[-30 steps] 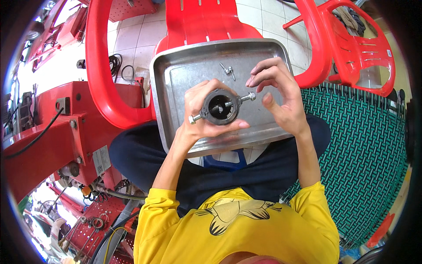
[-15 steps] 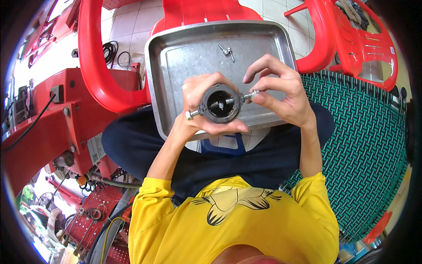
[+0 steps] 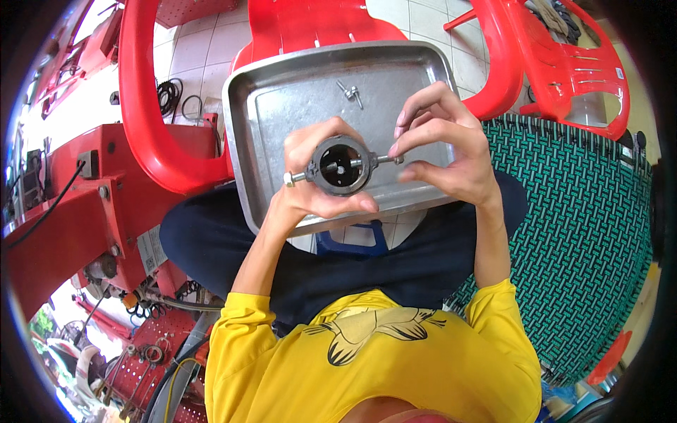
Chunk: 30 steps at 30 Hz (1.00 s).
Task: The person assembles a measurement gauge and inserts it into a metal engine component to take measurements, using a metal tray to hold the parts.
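The left hand (image 3: 305, 149) is wrapped around a ring (image 3: 342, 189), which is over the tray (image 3: 278, 102), toward its six o'clock side. The ring is fat, round and dark grey, with shiny bits inside its dark hole. A silver bolt (image 3: 290, 179) pokes out near nine o'clock, a second bolt (image 3: 386, 160) near three. The right hand (image 3: 455, 151) has finger and thumb apart there; I cannot tell if they touch it. Metal bits (image 3: 351, 94) lie at twelve.

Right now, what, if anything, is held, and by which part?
Left hand: a dark cylindrical fitting, by its outside. Right hand, at a bolt: hold unclear.
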{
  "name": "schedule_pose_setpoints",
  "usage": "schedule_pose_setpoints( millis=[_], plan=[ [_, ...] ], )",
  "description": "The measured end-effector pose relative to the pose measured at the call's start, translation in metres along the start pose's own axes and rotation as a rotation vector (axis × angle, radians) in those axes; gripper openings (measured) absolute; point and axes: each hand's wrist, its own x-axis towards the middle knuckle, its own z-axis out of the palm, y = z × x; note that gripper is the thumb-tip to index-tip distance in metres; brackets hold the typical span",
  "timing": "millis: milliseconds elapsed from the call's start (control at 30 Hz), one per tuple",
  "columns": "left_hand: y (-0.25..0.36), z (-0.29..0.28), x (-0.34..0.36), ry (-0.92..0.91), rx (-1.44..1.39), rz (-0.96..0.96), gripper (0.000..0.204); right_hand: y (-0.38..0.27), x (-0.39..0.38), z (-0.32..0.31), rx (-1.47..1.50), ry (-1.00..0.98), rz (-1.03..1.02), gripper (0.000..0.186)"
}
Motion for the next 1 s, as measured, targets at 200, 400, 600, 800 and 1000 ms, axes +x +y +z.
schedule_pose_setpoints(
  millis=[200, 400, 600, 800, 1000],
  plan=[
    [-0.001, 0.004, 0.004, -0.064, 0.098, 0.084, 0.065, 0.004, 0.005, 0.004, 0.132, -0.048, 0.023, 0.027],
    [0.001, 0.009, 0.009, -0.065, 0.138, 0.117, 0.065, 0.001, 0.001, 0.000, 0.014, 0.039, 0.040, 0.025],
    [-0.001, 0.009, 0.006, -0.061, 0.166, 0.110, 0.066, -0.010, 0.001, -0.005, -0.301, -0.062, 0.030, 0.019],
    [-0.005, 0.004, 0.014, -0.064, 0.232, 0.175, 0.063, -0.011, -0.009, 0.016, -0.087, 0.174, 0.076, 0.022],
    [-0.005, 0.008, 0.007, -0.049, 0.211, 0.114, 0.061, 0.008, -0.013, 0.028, 0.053, 0.220, 0.038, 0.019]
  ],
)
